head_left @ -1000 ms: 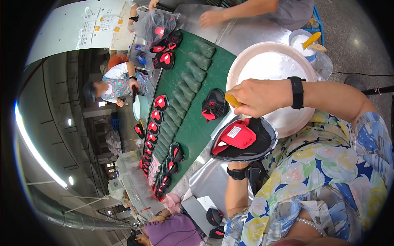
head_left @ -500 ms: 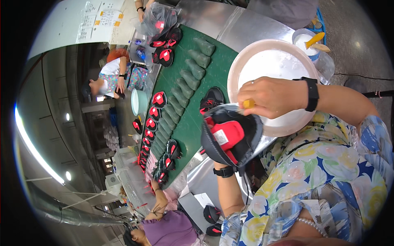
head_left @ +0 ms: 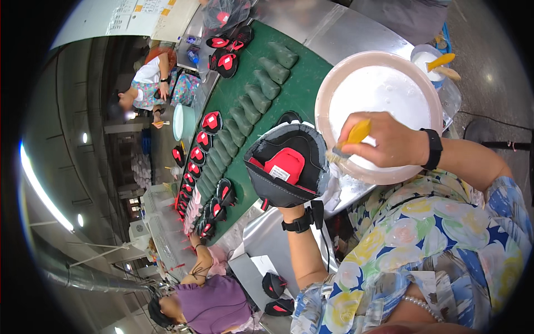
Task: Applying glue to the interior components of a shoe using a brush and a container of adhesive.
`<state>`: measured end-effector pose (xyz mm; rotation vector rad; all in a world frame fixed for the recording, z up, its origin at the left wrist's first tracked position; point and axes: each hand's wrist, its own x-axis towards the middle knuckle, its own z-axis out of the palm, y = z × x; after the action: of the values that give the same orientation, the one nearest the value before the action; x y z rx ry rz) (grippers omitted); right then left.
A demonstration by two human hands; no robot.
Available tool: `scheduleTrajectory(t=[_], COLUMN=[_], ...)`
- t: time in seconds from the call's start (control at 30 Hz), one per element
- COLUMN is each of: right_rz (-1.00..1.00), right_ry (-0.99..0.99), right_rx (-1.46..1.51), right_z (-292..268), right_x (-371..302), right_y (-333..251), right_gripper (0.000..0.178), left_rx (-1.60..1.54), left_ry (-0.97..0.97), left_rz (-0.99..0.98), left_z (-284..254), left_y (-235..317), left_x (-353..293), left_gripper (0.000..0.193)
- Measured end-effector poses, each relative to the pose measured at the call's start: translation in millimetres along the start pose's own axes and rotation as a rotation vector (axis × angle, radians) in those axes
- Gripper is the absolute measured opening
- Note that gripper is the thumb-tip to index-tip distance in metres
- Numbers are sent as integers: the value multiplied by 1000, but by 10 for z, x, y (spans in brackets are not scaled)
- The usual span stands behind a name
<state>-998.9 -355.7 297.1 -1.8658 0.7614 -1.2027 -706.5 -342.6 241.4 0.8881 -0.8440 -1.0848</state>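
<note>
My left hand [head_left: 292, 213] holds up a black shoe upper [head_left: 281, 190] from beneath, its fingers hidden behind it. The upper's open underside faces me, showing a red inside with a white label and a pale, wet-looking edge. In my right hand [head_left: 385, 139] is a brush [head_left: 359, 131] with a yellow handle. The bristles point down beside the upper's right edge; whether they touch it I cannot tell. Close by the right hand stands a wide beige basin [head_left: 322, 100] of white liquid. Part of another dark shoe upper [head_left: 288, 117] shows behind the held one.
Grey-green shoe lasts [head_left: 245, 121] line the green table surface [head_left: 303, 78], with red-and-black uppers [head_left: 212, 123] alongside. A small tub [head_left: 425, 57] of white liquid with a yellow-handled brush stands past the basin. One co-worker [head_left: 219, 303] reaches in from the lower left; another [head_left: 147, 78] is farther off.
The shoe upper has moved left and tilted to show more of its underside. My right hand has shifted right and down with the brush, away from the middle of the upper.
</note>
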Motion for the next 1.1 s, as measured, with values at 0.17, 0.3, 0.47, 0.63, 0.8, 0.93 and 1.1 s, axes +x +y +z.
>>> scheduleTrajectory(t=[0.17, 0.3, 0.47, 0.63, 0.8, 0.93, 1.1], right_rz=[-101, 106, 216, 382, 505, 607, 572], right_ry=[-180, -23, 97, -4, -79, -59, -131], right_rx=[42, -19, 13, 30, 26, -117, -187], right_z=[185, 160, -122, -18, -67, -116, -115], right_x=[2, 228, 344, 342, 383, 330, 301], right_y=[-178, -23, -173, -181, -27, -206, -168], right_gripper=[13, 10, 9, 11, 12, 10, 8], left_rx=[-10, 26, 163, -106, 219, 1310, 1246], left_ry=[52, 187, 450, 541, 935, 1223, -6], left_rz=[-39, -74, -218, -155, 127, 184, 356], left_z=[-233, -860, -2084, -3108, -4357, -3506, -2169], left_y=[-125, -144, 76, 29, 149, -67, -475], left_x=[-23, -96, 203, 521, 659, 1117, 1402], left_gripper=[29, 28, 23, 27, 57, 50, 73])
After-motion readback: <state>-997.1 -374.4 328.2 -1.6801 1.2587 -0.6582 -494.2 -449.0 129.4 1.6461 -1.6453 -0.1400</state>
